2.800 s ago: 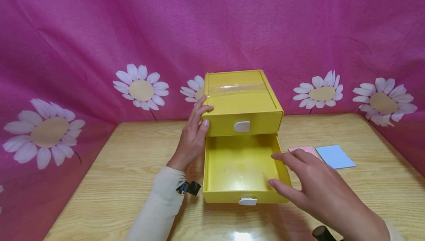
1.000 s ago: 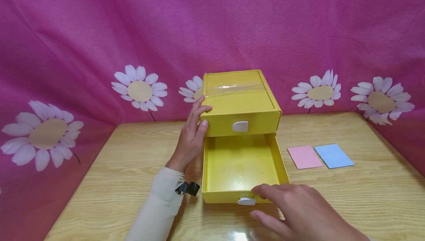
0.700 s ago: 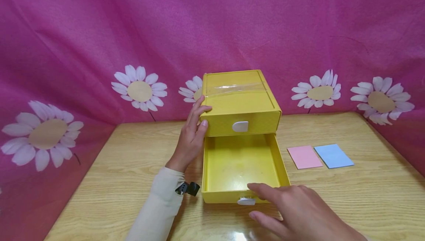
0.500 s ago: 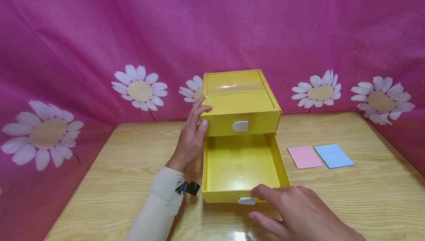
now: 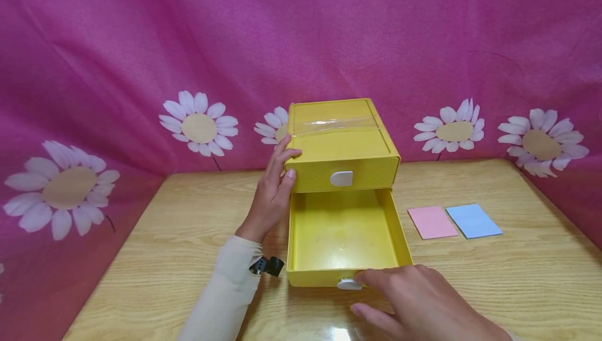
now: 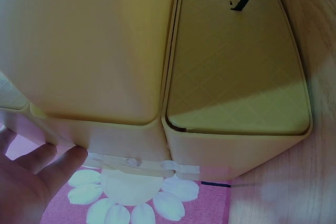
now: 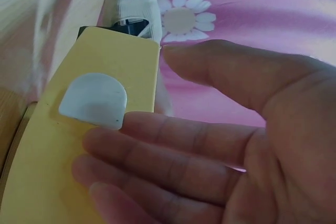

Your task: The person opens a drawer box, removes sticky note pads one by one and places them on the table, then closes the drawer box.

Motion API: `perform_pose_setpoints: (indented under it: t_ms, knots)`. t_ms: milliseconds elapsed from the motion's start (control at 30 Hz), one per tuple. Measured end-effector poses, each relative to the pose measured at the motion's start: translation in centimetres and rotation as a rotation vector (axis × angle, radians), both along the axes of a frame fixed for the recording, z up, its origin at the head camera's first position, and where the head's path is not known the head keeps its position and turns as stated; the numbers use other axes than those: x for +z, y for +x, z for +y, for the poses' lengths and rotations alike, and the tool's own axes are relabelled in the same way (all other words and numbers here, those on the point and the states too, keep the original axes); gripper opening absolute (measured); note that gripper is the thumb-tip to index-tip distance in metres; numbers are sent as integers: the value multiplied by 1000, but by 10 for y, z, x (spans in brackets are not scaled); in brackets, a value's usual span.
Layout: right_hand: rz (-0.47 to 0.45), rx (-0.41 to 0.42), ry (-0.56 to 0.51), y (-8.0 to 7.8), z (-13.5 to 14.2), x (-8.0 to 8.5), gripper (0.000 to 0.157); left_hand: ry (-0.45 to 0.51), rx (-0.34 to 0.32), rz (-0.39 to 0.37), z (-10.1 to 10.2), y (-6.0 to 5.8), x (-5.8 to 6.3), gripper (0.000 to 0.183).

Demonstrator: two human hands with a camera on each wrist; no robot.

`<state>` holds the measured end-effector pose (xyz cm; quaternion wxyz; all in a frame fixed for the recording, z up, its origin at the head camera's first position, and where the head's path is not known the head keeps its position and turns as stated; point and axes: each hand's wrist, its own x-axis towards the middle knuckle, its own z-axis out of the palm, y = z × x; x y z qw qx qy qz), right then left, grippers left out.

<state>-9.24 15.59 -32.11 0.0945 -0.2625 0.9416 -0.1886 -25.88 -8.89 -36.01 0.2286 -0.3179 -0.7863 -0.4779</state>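
A yellow two-drawer cabinet [image 5: 343, 145] stands mid-table with clear tape across its top. Its lower drawer [image 5: 340, 228] is pulled far out, and only bare yellow floor shows inside. My left hand [image 5: 265, 197] rests on the cabinet's upper left corner, the thumb on the front face; in the left wrist view, the fingers [image 6: 63, 169] reach the side wall. At the lower drawer's front, my right hand [image 5: 418, 299] has its fingertips right beside the white pull tab [image 5: 349, 284]. The right wrist view shows these fingers [image 7: 173, 156] extended, the tab [image 7: 94, 100] not enclosed.
Right of the drawer, a pink square paper pad [image 5: 432, 222] and a blue one [image 5: 473, 221] lie side by side on the wooden table [image 5: 188, 257]. The upper drawer, shut, bears its own white tab [image 5: 341, 178]. A magenta daisy-printed cloth [image 5: 301, 38] hangs behind.
My right hand has moved from the drawer's right wall to its front beside the tab, uncovering the pink pad. The left hand and the lower drawer have stayed in place.
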Motion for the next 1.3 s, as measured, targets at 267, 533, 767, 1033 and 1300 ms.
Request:
perform_pose_setpoints:
  t_ms: [267,533,767,1033,1300]
  knots:
    - [31,5,-11,0,0,-3,32,-3,5,-6,1,0,1,38]
    - [31,14,-57,-2,-2,-5,33,-3,12,-12,0,1,0,38]
    - [43,11,-80,-3,-2,-7,31,-4,5,-6,0,1,0,38]
    - [1,-10,-41,-5,-4,-6,27,-5,9,-1,1,1,1,38]
    - [19,-2,-24,-6,-5,-7,22,-10,13,-4,1,1,1,38]
